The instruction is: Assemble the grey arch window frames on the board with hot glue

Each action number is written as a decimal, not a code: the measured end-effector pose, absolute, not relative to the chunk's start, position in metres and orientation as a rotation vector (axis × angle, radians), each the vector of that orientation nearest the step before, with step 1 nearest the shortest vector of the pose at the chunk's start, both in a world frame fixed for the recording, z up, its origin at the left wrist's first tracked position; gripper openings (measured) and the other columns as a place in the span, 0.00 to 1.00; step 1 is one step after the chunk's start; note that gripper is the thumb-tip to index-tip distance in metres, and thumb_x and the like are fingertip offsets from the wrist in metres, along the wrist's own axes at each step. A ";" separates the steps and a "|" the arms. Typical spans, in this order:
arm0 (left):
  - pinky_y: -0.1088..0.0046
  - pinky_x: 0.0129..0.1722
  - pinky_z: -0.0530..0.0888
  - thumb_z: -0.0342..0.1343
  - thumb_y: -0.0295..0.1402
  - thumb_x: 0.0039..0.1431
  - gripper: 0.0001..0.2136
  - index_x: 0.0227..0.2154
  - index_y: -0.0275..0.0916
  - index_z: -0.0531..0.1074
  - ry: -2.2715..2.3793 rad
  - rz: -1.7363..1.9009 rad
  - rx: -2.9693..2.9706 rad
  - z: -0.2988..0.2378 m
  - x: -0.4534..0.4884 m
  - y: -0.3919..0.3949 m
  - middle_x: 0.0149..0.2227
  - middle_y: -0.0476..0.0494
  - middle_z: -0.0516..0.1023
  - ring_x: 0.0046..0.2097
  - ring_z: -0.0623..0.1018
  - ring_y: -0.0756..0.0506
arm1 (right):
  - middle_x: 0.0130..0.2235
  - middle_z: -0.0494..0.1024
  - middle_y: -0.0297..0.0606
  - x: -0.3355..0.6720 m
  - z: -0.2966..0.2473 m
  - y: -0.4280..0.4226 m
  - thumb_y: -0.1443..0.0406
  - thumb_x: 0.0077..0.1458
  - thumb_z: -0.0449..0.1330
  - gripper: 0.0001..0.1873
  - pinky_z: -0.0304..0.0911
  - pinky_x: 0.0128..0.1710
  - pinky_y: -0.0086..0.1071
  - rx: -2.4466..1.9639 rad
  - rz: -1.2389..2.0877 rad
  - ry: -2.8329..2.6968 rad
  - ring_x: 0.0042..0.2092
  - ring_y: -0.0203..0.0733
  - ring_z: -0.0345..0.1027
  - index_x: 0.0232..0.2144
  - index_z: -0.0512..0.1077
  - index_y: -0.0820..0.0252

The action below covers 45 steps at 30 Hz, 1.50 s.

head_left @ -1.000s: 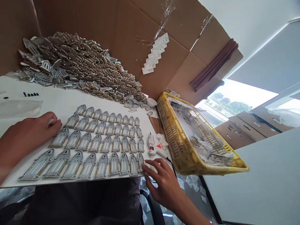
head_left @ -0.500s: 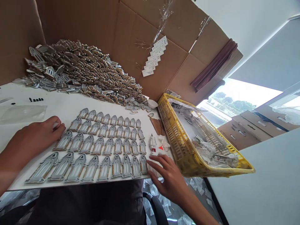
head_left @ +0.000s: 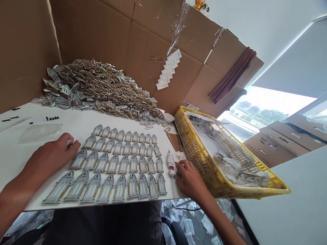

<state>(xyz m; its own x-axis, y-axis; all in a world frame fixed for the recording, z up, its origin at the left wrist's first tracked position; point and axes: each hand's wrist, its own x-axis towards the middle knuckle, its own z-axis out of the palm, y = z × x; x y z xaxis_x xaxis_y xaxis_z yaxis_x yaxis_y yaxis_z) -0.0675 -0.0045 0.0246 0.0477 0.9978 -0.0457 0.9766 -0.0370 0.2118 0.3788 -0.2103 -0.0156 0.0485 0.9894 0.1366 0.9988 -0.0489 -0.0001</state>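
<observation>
Several grey arch-shaped window pieces [head_left: 120,163] lie in neat rows on a white board [head_left: 84,126]. My left hand [head_left: 55,156] rests on the board at the left end of the rows, fingers curled, touching the nearest piece. My right hand [head_left: 190,178] lies at the board's right edge with its fingers closing around a white glue gun [head_left: 170,163] that lies there. Behind the rows is a big heap of the same pieces [head_left: 99,90].
A yellow plastic basket [head_left: 204,166] with plastic wrappings stands tilted just right of my right hand. Cardboard walls [head_left: 122,37] enclose the back and left. A small white dish [head_left: 168,117] and a brown card scrap [head_left: 175,141] lie near the basket. Small black bits [head_left: 52,118] lie far left.
My right hand moved from the board's front edge up to the glue gun and curled around it. The view shifted, so everything sits lower and further right. My left hand stayed put.
</observation>
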 end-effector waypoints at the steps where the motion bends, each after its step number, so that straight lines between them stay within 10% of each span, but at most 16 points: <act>1: 0.69 0.34 0.69 0.34 0.51 0.74 0.25 0.49 0.37 0.68 2.034 0.175 2.134 0.025 -0.068 -0.005 0.38 0.32 0.81 0.38 0.80 0.32 | 0.59 0.75 0.55 0.378 -0.016 -0.209 0.73 0.60 0.56 0.26 0.70 0.59 0.55 -2.213 -0.144 -2.085 0.58 0.61 0.69 0.59 0.76 0.67; 20: 0.65 0.41 0.72 0.41 0.41 0.76 0.13 0.50 0.39 0.64 1.652 0.800 2.081 0.015 -0.066 -0.016 0.33 0.51 0.71 0.36 0.78 0.40 | 0.57 0.76 0.56 0.399 -0.061 -0.202 0.70 0.56 0.55 0.29 0.68 0.64 0.53 -2.075 -0.072 -1.899 0.59 0.59 0.70 0.58 0.79 0.68; 29: 0.61 0.44 0.81 0.42 0.52 0.74 0.26 0.58 0.36 0.70 1.361 1.156 1.877 0.017 -0.058 -0.013 0.50 0.33 0.83 0.43 0.83 0.39 | 0.57 0.79 0.55 0.404 -0.084 -0.205 0.70 0.59 0.51 0.28 0.72 0.60 0.55 -1.929 -0.261 -1.846 0.57 0.59 0.72 0.58 0.78 0.67; 33: 0.63 0.54 0.83 0.63 0.54 0.66 0.24 0.52 0.37 0.79 1.007 1.177 1.313 0.039 -0.030 -0.056 0.55 0.32 0.85 0.53 0.86 0.35 | 0.65 0.75 0.56 0.370 -0.050 -0.217 0.65 0.69 0.53 0.23 0.72 0.57 0.59 -1.802 -0.509 -1.785 0.61 0.64 0.70 0.62 0.74 0.63; 40: 0.62 0.52 0.87 0.73 0.50 0.58 0.23 0.49 0.38 0.85 0.873 0.758 1.001 0.047 0.039 -0.130 0.53 0.34 0.87 0.51 0.88 0.32 | 0.61 0.78 0.38 0.261 0.065 -0.211 0.60 0.72 0.63 0.22 0.70 0.62 0.35 -1.314 0.346 -1.785 0.61 0.42 0.73 0.66 0.72 0.44; 45: 0.57 0.48 0.88 0.76 0.51 0.53 0.20 0.41 0.41 0.86 0.894 0.590 1.099 0.021 0.052 -0.149 0.40 0.40 0.90 0.44 0.90 0.32 | 0.40 0.86 0.34 0.260 0.055 -0.188 0.57 0.64 0.71 0.13 0.74 0.41 0.28 -1.167 0.918 -1.555 0.39 0.36 0.80 0.48 0.85 0.52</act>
